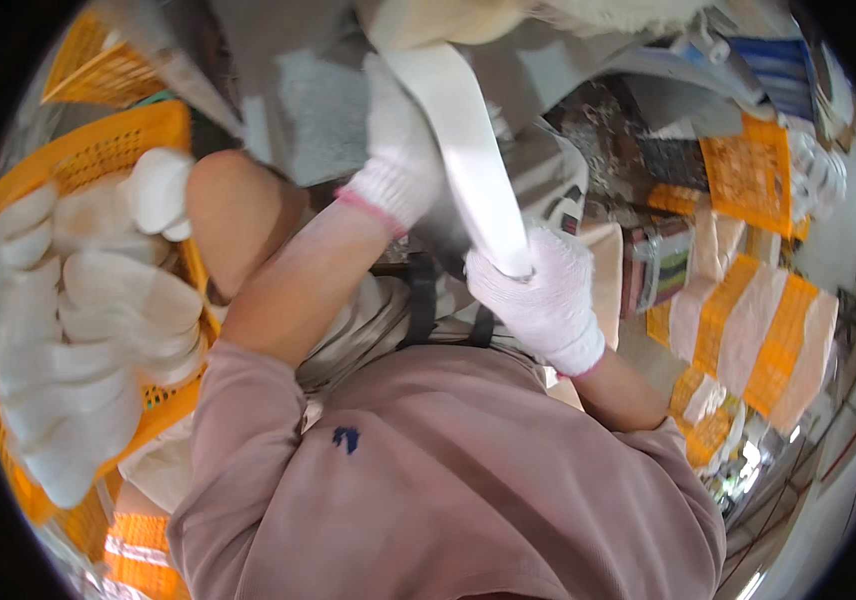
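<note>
Presently my right hand (pixel 538 300) grips the curved white strip (pixel 473 150); my left hand's (pixel 400 150) hold I cannot tell. A slackened grip could let it slip.

By the look of it, I stood in a workshop: white pieces (pixel 133 290) filled an orange crate (pixel 176 128), more orange crates (pixel 748 170) stood opposite, and a work-gloved right hand (pixel 540 300) gripped a white strip (pixel 473 155).

Crate (pixel 163 128), frame left; strip (pixel 473 160), upper centre.
Pieces (pixel 128 295) in crate; left hand (pixel 403 150) left of strip; right hand (pixel 540 295) at its lower end.
</note>
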Demonstrator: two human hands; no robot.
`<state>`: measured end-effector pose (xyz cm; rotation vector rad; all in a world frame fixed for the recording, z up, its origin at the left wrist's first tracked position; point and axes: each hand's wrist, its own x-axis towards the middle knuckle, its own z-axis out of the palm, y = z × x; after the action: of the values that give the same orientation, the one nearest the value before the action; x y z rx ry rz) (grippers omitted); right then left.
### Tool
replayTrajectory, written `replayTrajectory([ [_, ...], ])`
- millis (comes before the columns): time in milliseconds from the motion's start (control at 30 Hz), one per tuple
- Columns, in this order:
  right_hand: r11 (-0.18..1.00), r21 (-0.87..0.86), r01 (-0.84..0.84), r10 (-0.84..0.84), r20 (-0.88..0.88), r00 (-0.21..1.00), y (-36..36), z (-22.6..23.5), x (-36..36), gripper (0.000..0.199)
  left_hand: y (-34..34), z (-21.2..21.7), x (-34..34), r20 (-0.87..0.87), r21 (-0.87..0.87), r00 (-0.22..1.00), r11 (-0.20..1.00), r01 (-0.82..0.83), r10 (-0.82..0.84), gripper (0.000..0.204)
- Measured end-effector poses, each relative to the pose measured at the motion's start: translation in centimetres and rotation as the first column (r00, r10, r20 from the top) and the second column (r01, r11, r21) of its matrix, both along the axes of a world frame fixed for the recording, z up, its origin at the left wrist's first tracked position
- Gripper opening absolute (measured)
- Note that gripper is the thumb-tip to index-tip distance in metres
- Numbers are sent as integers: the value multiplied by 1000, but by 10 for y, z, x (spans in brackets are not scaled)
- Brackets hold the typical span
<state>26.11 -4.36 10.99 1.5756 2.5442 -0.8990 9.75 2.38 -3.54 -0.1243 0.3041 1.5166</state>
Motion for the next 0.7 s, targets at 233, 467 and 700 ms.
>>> replayTrajectory([
  [233,530,-840,117,-832,-489,263,-12,-31,36,57,11,4,-8,-109,-137,974,968,-213,199,61],
  [467,718,-695,-30,-634,-671,385,-11,-32,17,55,-6,25,-34,-244,-339,924,867,-365,294,50],
  [700,593,-779,203,-701,-375,607,-20,-4,12,58,-31,27,-27,-310,-179,927,945,-275,211,57],
])
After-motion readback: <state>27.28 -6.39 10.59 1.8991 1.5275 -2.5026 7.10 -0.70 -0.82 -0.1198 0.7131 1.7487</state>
